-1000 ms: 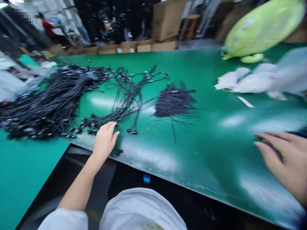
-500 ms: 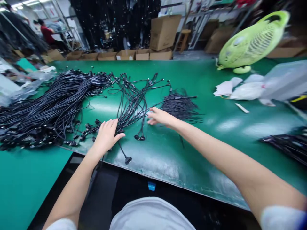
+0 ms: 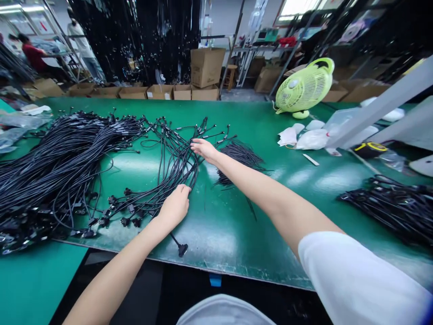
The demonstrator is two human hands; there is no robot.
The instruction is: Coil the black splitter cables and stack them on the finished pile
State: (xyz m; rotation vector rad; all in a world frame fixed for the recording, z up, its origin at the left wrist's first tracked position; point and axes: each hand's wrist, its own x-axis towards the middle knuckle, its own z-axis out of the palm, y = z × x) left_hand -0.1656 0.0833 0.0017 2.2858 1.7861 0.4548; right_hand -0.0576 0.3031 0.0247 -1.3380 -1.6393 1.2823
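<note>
A loose bunch of black cables with connector ends lies across the green table in front of me. My left hand is closed at the near side of this bunch, its fingertips pinched on cables. My right hand reaches to the far part of the bunch, fingers stretched out and touching the cables. One cable's black connector sticks out below my left hand near the table edge. Just right of my right hand is a pile of thin black ties, partly hidden by my forearm.
A large heap of black cables covers the table's left side. At the right lie a green fan, white bags, a tape measure and bundled black cables. Cardboard boxes stand beyond the table; people sit and stand farther back.
My left hand has moved right and closed on the cables. My right hand has moved left and away from me onto the bunch. The camera view has turned right.
</note>
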